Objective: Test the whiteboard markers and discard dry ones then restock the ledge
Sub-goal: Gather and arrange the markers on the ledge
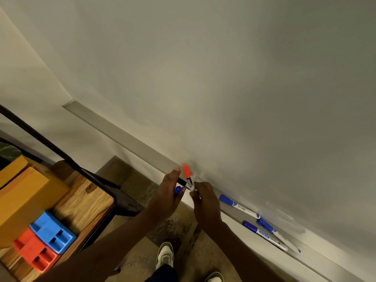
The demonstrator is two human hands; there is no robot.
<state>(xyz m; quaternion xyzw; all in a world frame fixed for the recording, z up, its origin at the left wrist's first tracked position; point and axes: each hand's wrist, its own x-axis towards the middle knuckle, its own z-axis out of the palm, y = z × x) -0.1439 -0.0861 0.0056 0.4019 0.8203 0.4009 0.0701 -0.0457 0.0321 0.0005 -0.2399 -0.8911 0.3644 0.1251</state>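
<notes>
Fingers of my right hand (205, 197): they are pinching the lower end of the red-capped marker (186, 172), closed tight on it.
Fingers of my left hand (167, 190): they are curling round a blue-capped marker (178, 189).
Red-capped marker: it is pointing up, tilted, in front of the whiteboard (223, 78), just over the ledge (126, 137).
Ledge, right part: three blue markers (240, 207) are lying there.

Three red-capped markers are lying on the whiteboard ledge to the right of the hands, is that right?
No, the three markers on the ledge have blue caps, not red, as the head view shows. The only red-capped marker is in the right hand.
</notes>
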